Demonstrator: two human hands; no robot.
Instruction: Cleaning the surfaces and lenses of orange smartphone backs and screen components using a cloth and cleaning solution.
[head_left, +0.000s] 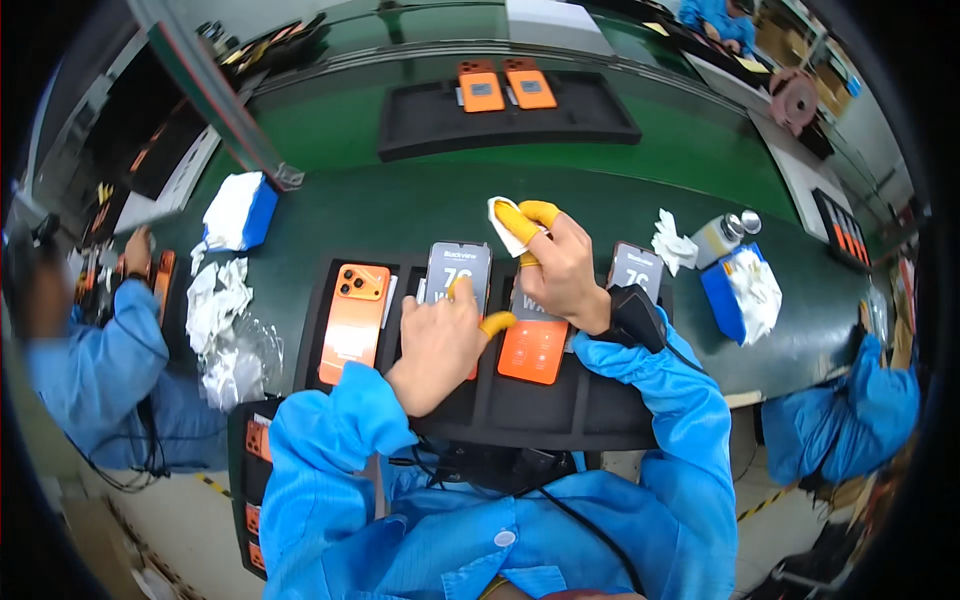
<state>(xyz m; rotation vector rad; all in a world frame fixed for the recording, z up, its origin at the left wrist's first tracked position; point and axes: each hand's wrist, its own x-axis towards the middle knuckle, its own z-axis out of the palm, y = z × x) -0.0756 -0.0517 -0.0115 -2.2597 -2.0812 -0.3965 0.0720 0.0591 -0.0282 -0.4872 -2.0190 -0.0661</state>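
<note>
My right hand (565,265), with yellow finger cots, pinches a folded white wipe (508,228) above the tray. Below it lies a smartphone with a grey-and-orange front (530,350), partly hidden by the hand. My left hand (440,345) lies over another smartphone with a grey front (462,258); its thumb and forefinger, in yellow cots, are spread apart. To its left an orange phone (355,325) rests back side up, cameras at its top. A further grey-fronted phone (636,265) sits at the tray's right, partly behind my right wrist. The black foam tray (530,428) holds these phones in compartments.
Blue boxes of white wipes stand at left (262,215) and right (722,300). Crumpled wipes (218,300) and clear plastic (240,370) lie at left. Metal-capped bottles (715,240) stand at right. Beyond, a black tray (430,125) carries two orange phones. Co-workers' blue sleeves (110,345) flank me.
</note>
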